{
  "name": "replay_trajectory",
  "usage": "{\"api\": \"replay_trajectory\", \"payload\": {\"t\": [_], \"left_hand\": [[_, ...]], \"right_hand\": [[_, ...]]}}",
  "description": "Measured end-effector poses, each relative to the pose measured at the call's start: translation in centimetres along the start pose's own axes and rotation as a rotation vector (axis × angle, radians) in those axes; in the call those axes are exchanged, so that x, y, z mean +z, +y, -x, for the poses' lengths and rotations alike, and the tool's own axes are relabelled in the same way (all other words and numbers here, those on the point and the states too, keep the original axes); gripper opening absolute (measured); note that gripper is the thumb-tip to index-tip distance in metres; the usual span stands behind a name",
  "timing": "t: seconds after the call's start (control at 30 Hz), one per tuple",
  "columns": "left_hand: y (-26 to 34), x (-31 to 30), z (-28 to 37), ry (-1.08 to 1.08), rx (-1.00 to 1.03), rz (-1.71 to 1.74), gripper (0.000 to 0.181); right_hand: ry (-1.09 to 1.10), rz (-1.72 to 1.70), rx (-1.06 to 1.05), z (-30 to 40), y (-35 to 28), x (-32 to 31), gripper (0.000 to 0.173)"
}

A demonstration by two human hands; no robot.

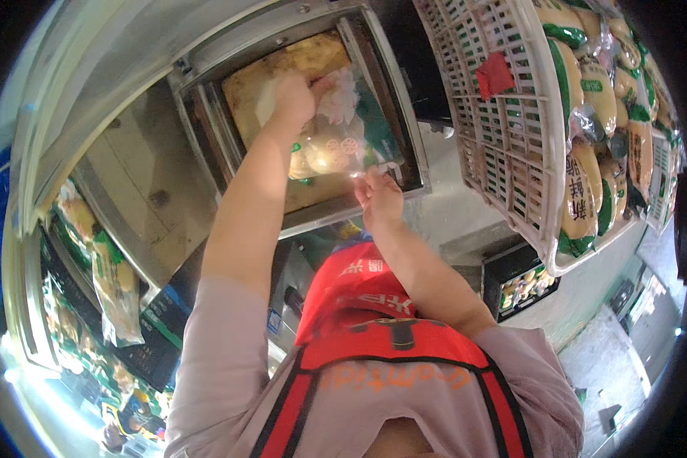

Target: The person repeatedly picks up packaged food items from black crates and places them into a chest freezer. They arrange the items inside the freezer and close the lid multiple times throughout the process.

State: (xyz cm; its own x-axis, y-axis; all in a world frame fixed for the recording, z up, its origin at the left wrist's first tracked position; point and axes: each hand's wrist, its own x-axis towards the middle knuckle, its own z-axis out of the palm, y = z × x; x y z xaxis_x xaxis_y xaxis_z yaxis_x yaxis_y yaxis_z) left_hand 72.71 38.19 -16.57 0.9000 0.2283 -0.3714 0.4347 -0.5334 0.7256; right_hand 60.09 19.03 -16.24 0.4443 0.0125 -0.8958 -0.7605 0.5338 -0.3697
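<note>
My left hand (295, 100) is a blurred, bent shape over the upper part of a stained brownish board (246, 91) set in a metal frame. Whether it grips anything cannot be told. Beside it lies crumpled white plastic. A clear plastic bag with green print (335, 149) spreads between my hands, with pale yellow, rounded contents at its lower left. My right hand (380, 192) pinches the bag's lower edge near the frame's front rim.
A white plastic crate with a red patch (549, 229) stands at the right, beside and under packed bags of pale produce (598, 91). Metal rims (418, 166) surround the board. At left are another long filled bag (114, 280) and a dark crate (149, 343). A small black-framed screen (526, 292) sits lower right.
</note>
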Motion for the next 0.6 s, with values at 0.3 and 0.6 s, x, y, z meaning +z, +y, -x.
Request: {"api": "replay_trajectory", "payload": {"t": [0.3, 0.6], "left_hand": [[1.2, 5.0, -3.0, 0.058, -0.012, 0.061, 0.027], [-1.0, 7.7, -4.2, 0.132, -0.014, 0.081, 0.029]], "right_hand": [[0.122, -0.177, 0.113, -2.6, -2.3, 0.5, 0.012], [0.137, -0.039, 0.121, -1.1, -2.9, -0.9, 0.014]]}}
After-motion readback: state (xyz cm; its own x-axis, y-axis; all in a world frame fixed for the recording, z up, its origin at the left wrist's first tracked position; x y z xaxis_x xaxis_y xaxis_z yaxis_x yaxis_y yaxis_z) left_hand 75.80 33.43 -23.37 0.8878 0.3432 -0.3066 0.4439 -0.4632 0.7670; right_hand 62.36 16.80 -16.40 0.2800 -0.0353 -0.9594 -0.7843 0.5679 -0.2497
